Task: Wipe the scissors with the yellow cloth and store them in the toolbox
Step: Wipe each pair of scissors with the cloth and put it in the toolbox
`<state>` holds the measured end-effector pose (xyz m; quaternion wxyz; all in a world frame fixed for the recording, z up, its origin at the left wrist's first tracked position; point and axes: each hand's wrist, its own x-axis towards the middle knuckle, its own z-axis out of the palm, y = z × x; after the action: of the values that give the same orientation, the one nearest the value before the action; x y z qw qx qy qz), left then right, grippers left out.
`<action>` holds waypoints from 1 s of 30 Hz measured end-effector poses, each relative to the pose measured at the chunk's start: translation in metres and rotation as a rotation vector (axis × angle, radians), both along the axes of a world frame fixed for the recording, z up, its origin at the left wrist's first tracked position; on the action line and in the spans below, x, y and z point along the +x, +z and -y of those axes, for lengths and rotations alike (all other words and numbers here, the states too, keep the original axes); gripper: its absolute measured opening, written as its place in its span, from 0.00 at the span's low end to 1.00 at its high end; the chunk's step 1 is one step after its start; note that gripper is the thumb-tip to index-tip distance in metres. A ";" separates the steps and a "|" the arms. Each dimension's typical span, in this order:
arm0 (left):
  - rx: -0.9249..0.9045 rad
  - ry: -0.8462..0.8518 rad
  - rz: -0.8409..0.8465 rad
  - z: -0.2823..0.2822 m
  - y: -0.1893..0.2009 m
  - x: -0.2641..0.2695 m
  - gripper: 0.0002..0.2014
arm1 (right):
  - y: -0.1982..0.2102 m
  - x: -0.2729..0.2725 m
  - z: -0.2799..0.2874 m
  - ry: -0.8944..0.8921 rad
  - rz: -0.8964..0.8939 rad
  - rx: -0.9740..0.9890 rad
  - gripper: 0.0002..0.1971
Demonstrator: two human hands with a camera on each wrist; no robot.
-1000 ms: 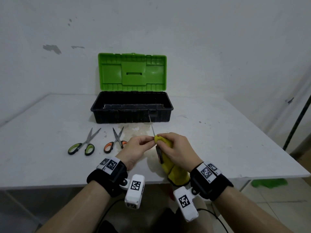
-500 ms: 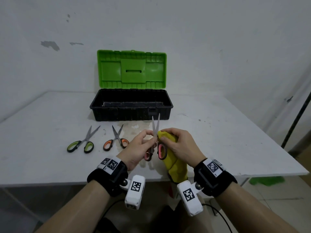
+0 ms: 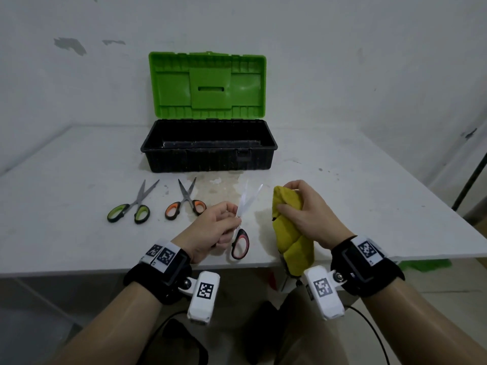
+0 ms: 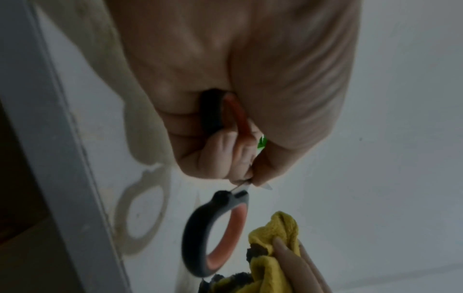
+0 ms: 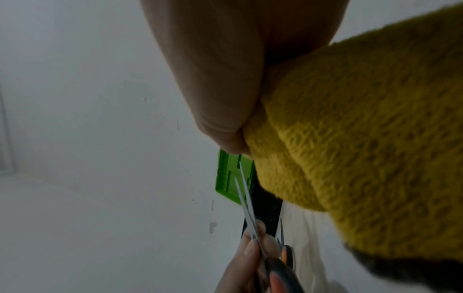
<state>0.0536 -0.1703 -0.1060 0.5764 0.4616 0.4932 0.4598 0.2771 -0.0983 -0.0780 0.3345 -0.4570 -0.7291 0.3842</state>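
Observation:
My left hand (image 3: 210, 230) holds the red-handled scissors (image 3: 241, 241) near the pivot, blades slightly parted and pointing away toward the toolbox; one handle loop (image 4: 213, 236) hangs free, the other (image 4: 225, 113) sits inside my curled fingers. My right hand (image 3: 308, 212) grips the bunched yellow cloth (image 3: 290, 241), held a short way right of the blades and apart from them. The cloth (image 5: 363, 148) fills the right wrist view, with the blades (image 5: 246, 204) beside it. The black toolbox (image 3: 208, 156) stands with its green lid (image 3: 208, 85) up at the table's far middle.
Green-handled scissors (image 3: 131, 208) and orange-handled scissors (image 3: 187, 204) lie on the white table (image 3: 66, 206) left of my hands, in front of the toolbox. The table's near edge runs just under my wrists. A dark pole (image 3: 471, 177) leans at the far right.
My hands have drawn apart: the right hand with the cloth moved right, off the scissors. The left hand now holds the scissors alone, blades slightly parted.

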 end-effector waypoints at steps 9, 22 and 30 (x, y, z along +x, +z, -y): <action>0.020 0.041 0.014 -0.006 -0.002 0.001 0.08 | -0.003 -0.004 -0.009 0.064 0.111 0.182 0.06; -0.090 0.088 0.107 -0.008 -0.005 0.015 0.09 | 0.005 -0.007 -0.001 0.146 0.306 0.434 0.06; -0.079 0.056 0.100 -0.001 -0.004 0.021 0.08 | -0.004 -0.026 0.015 0.211 0.472 0.617 0.13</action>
<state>0.0741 -0.1692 -0.1104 0.6049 0.4009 0.4943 0.4786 0.2512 -0.1136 -0.0818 0.2382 -0.3335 -0.9099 0.0642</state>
